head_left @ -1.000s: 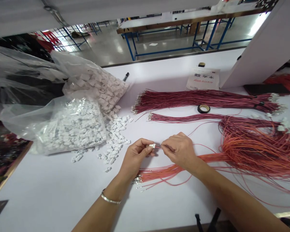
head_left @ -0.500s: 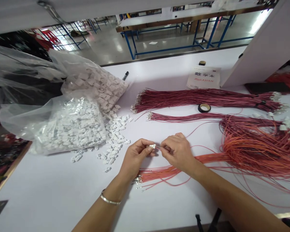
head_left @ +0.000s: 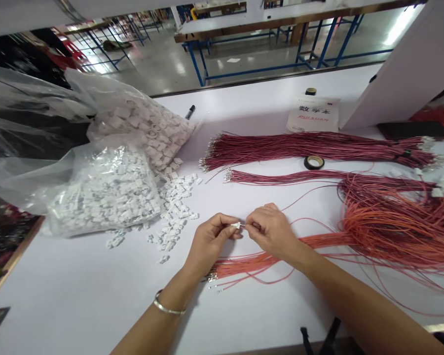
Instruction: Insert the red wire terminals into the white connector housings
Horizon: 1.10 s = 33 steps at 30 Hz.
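Between the thumb and fingers of my left hand point(head_left: 213, 239) is a small white connector housing point(head_left: 236, 225). My right hand point(head_left: 270, 229) pinches a thin wire point(head_left: 243, 226) close to its end, which meets the housing's right side; how deep it sits inside I cannot tell. From behind my right hand a dark red wire trails up to the right. Beneath both hands lies a bundle of orange wires point(head_left: 237, 267) with metal terminals at its left end. Loose white connector housings point(head_left: 173, 207) are heaped left of my hands.
Two clear bags, one of white housings point(head_left: 111, 192) and one of larger white pieces point(head_left: 144, 123), stand at the left. Dark red wire bundles point(head_left: 299, 150) lie at the back, beside a black tape roll point(head_left: 314, 162). A wire tangle point(head_left: 388, 227) covers the right side.
The wire and the housing appear slightly closer together between my fingers. The whole view has shifted a little; both hands keep nearly the same pose.
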Tool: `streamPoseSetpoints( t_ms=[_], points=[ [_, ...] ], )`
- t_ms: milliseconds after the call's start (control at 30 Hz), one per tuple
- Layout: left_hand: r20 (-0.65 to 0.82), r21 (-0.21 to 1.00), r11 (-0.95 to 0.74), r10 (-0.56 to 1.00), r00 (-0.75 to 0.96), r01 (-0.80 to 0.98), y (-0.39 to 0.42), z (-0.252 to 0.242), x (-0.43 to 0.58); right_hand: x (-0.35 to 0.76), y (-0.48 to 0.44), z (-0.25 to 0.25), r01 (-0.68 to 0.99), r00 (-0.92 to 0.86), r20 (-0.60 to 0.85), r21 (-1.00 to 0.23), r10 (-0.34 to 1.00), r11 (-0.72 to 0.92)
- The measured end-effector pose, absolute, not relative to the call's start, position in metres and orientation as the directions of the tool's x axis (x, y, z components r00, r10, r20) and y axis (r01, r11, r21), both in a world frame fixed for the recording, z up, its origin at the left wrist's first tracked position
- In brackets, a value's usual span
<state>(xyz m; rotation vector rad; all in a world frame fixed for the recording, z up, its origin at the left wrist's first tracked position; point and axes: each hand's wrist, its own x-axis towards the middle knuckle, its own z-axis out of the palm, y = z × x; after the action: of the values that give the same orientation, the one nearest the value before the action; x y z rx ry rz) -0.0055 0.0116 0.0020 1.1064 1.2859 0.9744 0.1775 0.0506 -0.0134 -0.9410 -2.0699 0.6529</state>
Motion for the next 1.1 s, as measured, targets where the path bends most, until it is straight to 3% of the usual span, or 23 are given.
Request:
streamPoseSetpoints(
  t_ms=[1100],
  points=[
    [-0.287,0.958,0.285,0.957,0.053,0.043,0.0114,0.0043,0.0013,0.1756,0.0508,-0.0193,0.434,-0.495,0.418,-0.641,0.762,0.633]
  ],
)
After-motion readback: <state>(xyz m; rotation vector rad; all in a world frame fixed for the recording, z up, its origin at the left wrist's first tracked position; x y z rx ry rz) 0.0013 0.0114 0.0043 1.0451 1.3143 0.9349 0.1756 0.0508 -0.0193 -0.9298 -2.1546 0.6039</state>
